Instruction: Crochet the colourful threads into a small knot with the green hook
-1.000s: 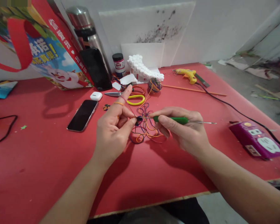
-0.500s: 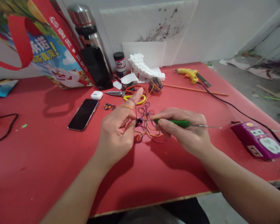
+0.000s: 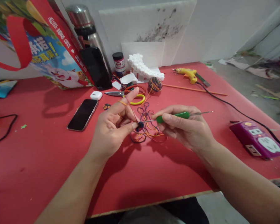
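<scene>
My left hand [image 3: 114,127] pinches a small dark crocheted piece [image 3: 140,125] between thumb and fingers. Thin yarn runs over its raised index finger and down to the piece. In my right hand [image 3: 185,127] is a crochet hook [image 3: 172,117] with a green handle, gripped like a pen. Its thin metal shaft reaches left to the dark piece; the tip is too small to make out there. A second metal end sticks out to the right. Loose purple and orange yarn [image 3: 147,113] lies tangled under the hands and leads up to a yarn ball [image 3: 155,84].
Scissors [image 3: 136,99] with red and yellow handles lie behind my left hand. To the left are a phone [image 3: 82,115] and a white earphone case [image 3: 96,95]. A glue gun [image 3: 188,74] sits back right, its cable running toward a purple power socket [image 3: 259,140].
My left hand has rolled, opening its palm side somewhat, and moved slightly left with the piece. The crochet hook's right end has tilted upward in my right hand.
</scene>
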{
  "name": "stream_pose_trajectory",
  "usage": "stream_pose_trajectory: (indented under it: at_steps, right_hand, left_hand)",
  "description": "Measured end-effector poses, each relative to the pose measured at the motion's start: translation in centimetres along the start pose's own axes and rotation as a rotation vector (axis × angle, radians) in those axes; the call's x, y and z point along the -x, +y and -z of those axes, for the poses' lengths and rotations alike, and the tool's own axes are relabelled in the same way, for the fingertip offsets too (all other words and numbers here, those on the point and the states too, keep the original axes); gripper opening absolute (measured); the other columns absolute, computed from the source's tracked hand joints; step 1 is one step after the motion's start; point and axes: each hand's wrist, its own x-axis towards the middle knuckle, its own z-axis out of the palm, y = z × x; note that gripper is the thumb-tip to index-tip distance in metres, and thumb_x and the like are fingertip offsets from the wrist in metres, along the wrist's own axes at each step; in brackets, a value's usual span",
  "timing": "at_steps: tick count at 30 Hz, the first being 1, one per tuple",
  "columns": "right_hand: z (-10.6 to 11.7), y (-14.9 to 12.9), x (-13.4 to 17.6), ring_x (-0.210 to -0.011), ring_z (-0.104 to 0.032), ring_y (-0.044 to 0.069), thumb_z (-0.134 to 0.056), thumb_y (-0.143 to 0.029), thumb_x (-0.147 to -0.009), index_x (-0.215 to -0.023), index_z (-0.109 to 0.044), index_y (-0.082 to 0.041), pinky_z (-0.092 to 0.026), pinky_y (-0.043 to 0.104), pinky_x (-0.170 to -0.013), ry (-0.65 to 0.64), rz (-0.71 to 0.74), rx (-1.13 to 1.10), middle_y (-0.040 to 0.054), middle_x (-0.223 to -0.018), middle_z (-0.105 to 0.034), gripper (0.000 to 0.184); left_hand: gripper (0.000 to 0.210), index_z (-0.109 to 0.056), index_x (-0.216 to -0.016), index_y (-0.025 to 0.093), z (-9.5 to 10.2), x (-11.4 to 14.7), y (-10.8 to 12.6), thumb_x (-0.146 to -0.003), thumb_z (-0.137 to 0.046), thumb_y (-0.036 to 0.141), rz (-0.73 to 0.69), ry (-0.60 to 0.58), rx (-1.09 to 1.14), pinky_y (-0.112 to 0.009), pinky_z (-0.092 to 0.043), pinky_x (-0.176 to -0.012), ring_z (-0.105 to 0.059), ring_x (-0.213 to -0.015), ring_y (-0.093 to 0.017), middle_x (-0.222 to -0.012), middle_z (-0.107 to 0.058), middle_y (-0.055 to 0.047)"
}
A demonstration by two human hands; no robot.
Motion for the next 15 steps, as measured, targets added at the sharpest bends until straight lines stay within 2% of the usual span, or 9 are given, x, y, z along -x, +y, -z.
stream_pose_trajectory:
  at_steps: [3,8,12,15]
  right_hand:
    - [-0.06,-0.02,0.01,-0.045,-0.053,0.009,-0.095,-0.031,-0.077,-0.08,-0.088,-0.018,-0.036,0.022,-0.038,0.009,-0.014,-0.044,0.0031,-0.059,-0.072,0.015]
    - [0.32,0.22,-0.24,-0.042,-0.05,0.008,-0.095,-0.032,-0.077,-0.084,-0.09,-0.019,-0.035,0.022,-0.038,-0.012,-0.03,-0.086,0.0037,-0.06,-0.074,0.016]
    - [0.53,0.36,-0.41,-0.041,-0.051,0.008,-0.096,-0.035,-0.077,-0.085,-0.09,-0.02,-0.037,0.022,-0.039,-0.039,-0.032,-0.119,0.0041,-0.061,-0.075,0.018]
    - [0.48,0.53,-0.33,-0.041,-0.053,0.008,-0.096,-0.035,-0.078,-0.087,-0.091,-0.02,-0.039,0.022,-0.04,-0.054,-0.018,-0.122,0.0039,-0.062,-0.076,0.017]
  left_hand:
    - [0.034,-0.085,-0.109,0.024,-0.04,0.01,-0.08,-0.079,-0.081,0.008,0.033,-0.003,0.051,-0.023,-0.049,-0.063,-0.053,-0.072,-0.012,-0.078,-0.064,0.001]
    - [0.029,-0.087,-0.104,0.025,-0.16,0.01,0.03,-0.079,-0.085,0.009,0.029,-0.002,0.107,-0.024,-0.05,-0.066,-0.058,-0.074,-0.013,-0.077,-0.066,0.001]
    - [0.048,-0.084,-0.122,0.028,-0.09,-0.15,0.14,-0.077,-0.089,0.012,0.06,-0.001,0.169,-0.023,-0.051,-0.066,-0.059,-0.072,-0.012,-0.076,-0.066,0.002]
    - [0.053,-0.082,-0.127,0.026,-0.17,-0.18,0.24,-0.076,-0.092,0.015,0.101,-0.023,0.208,-0.023,-0.053,-0.065,-0.06,-0.069,-0.012,-0.076,-0.066,0.002]
